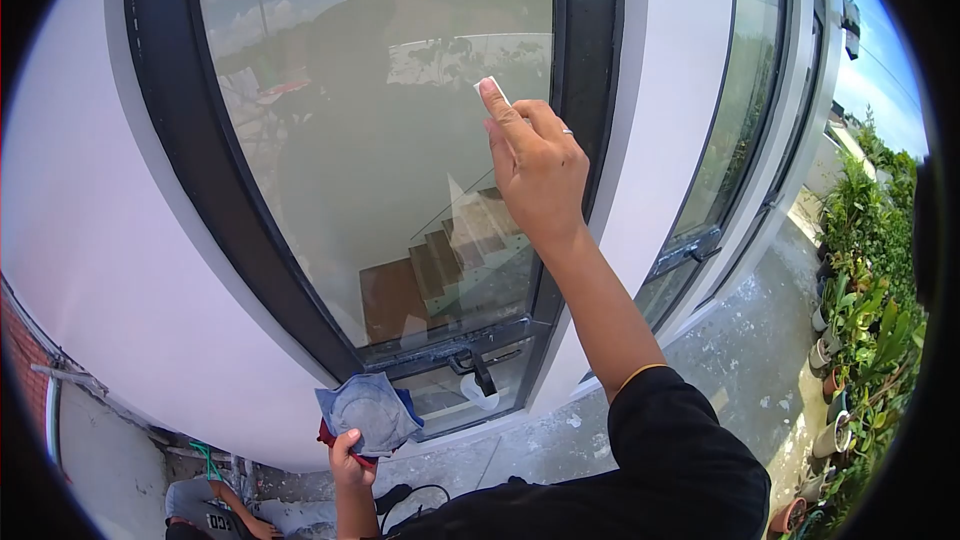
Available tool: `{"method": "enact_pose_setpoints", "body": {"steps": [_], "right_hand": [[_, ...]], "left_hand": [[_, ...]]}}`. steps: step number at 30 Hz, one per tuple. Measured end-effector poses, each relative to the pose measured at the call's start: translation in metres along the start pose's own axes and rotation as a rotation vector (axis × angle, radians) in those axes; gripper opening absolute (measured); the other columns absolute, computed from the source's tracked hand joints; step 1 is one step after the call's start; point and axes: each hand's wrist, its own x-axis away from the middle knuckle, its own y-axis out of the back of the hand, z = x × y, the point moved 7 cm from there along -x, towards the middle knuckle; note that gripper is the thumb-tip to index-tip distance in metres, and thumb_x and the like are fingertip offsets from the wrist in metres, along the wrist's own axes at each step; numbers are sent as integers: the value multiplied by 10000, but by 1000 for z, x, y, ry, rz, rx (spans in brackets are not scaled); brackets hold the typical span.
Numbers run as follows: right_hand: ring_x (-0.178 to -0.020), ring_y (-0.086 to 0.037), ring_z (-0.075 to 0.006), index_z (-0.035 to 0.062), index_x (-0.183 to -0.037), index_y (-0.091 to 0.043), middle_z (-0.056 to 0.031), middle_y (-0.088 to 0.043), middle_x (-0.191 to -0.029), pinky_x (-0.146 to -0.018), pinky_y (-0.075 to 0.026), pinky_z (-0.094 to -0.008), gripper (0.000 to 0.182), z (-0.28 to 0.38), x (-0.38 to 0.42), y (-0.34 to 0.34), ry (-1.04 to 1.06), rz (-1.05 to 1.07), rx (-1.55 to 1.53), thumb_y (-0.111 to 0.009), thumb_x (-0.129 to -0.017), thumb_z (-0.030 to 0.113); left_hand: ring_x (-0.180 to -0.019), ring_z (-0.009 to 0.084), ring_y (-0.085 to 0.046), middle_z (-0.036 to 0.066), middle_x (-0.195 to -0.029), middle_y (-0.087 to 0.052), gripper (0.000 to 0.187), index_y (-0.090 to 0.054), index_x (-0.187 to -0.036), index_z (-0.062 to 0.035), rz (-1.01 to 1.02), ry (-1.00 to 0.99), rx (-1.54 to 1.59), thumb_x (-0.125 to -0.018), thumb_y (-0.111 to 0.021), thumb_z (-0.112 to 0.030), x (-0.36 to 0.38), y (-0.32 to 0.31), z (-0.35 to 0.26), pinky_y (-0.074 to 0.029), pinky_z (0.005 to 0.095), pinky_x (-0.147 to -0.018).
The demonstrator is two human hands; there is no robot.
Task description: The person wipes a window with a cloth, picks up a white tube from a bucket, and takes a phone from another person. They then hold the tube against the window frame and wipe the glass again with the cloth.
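My right hand (540,155) is raised in front of the large window pane (340,140), its fingers closed on a small flat white piece (486,86) that overlaps the glass. Most of that piece lies hidden behind the fingers, and I cannot tell what kind it is. Low in the view, my left hand (350,460) grips a bundle of folded cloths (375,415), blue-grey on top with dark red below. The bundle is near the lower corner of the dark window frame (165,90). A black window handle (480,372) sits on the lower rail, to the right of the cloths.
Another window (725,110) stands to the right beyond a white wall strip (670,70). Potted plants (885,320) line the right side of the concrete ground (725,370). At lower left, a person in a grey shirt (195,505) is close by. Stairs (460,240) show in the glass.
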Motion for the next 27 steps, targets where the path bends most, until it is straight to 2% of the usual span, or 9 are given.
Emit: {"method": "enact_pose_setpoints", "body": {"steps": [5, 6, 9, 13, 16, 19, 23, 24, 27], "right_hand": [[-832, -687, -259, 200, -1442, -612, -70, -685, -993, -729, -577, -370, 479, -17, 26, 0, -162, 141, -288, -680, -973, 133], [-973, -703, -302, 162, -1453, -569, -133, -696, -1118, -836, -567, -399, 437, -28, 32, -3, -425, 248, -500, -635, -1021, 169], [-1041, -694, -299, 118, -1408, -572, -166, -686, -1197, -882, -547, -395, 378, -47, 41, -9, -480, 287, -711, -621, -1040, 191], [-1018, -686, -269, 84, -1316, -634, -136, -694, -1147, -876, -533, -371, 304, -46, 41, -1, -441, 215, -665, -639, -1022, 164], [-985, -681, -276, 86, -1252, -685, -120, -700, -1106, -847, -536, -376, 280, -31, 27, 13, -155, 114, -319, -680, -972, 109], [-967, -672, -292, 93, -1213, -713, -118, -703, -1087, -833, -534, -390, 290, -25, 16, 11, -108, 52, -164, -708, -925, 61], [-909, -705, -255, 115, -1269, -711, -97, -718, -1060, -780, -562, -362, 348, -21, 6, 6, -88, 17, -18, -722, -925, 72], [-865, -720, -231, 142, -1290, -718, -82, -724, -1050, -738, -579, -348, 396, -19, 5, 5, -99, -12, -10, -755, -902, 76], [-851, -720, -208, 168, -1284, -734, -70, -724, -1048, -720, -584, -335, 453, -11, 3, 7, -26, -8, 96, -799, -852, 50]], "left_hand": [[-1143, 375, -672, 196, -1286, -629, 686, -468, -1416, 10, -7, -113, 43, -778, -653, -161, -6, -39, -12, -609, 538, -899], [-1134, 380, -673, 200, -1279, -628, 695, -464, -1417, 11, -41, -156, 72, -764, -656, -130, -5, -40, -16, -617, 545, -884], [-1199, 364, -650, 194, -1328, -623, 750, -448, -1453, 5, -24, -266, -63, -766, -655, -216, -9, -34, -43, -548, 514, -1017], [-1191, 370, -650, 202, -1331, -618, 816, -448, -1455, 5, -8, -313, -112, -713, -699, -228, -34, 1, -87, -542, 510, -1027], [-1170, 385, -643, 219, -1288, -620, 858, -476, -1414, 27, 35, -371, -96, -639, -764, -200, -56, -7, -128, -525, 515, -1042], [-1162, 418, -638, 254, -1296, -613, 885, -509, -1398, 29, 277, -334, -235, -605, -812, -223, -73, -33, -156, -524, 526, -1019], [-1102, 513, -653, 319, -1135, -711, 483, -739, -1016, 31, 1079, -403, -259, -671, -925, -252, -92, -102, -183, -482, 587, -1009], [-1224, 521, -576, 301, -1244, -671, 378, -718, -1009, 2, 1328, -349, -334, -827, -871, -292, -96, -102, -187, -484, 603, -1012], [-1207, 569, -560, 243, -1170, -716, 529, -713, -820, -76, 1558, -220, -436, -790, -770, -601, -112, -89, -186, -433, 689, -992]]}}
